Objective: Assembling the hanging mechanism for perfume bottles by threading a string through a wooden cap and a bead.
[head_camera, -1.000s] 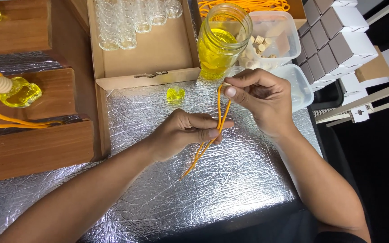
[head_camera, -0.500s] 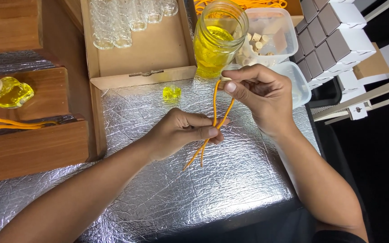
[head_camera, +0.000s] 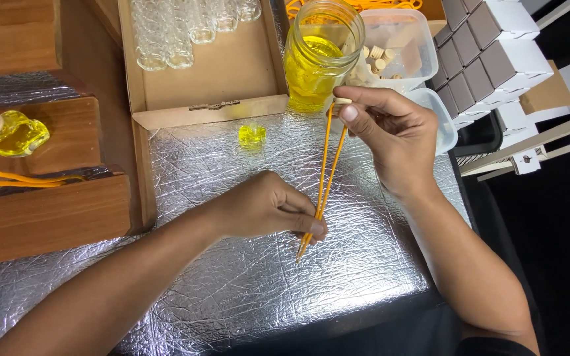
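Cord (head_camera: pixel 324 173), orange and doubled, runs taut between both hands above the foil mat (head_camera: pixel 232 283). Right hand (head_camera: pixel 390 142) pinches a small wooden cap (head_camera: pixel 342 102) at the loop's top end, fingers closed on it. Left hand (head_camera: pixel 268 207) pinches both strands near the loose tails. Cord looks threaded through the cap; small bottle (head_camera: pixel 252 134) sits uncapped on the mat near the jar (head_camera: pixel 321 56). One finished bottle (head_camera: pixel 14 132) rests on the wooden shelf (head_camera: pixel 67 125); empty vials (head_camera: pixel 166 33) wait in the box (head_camera: pixel 232 72).
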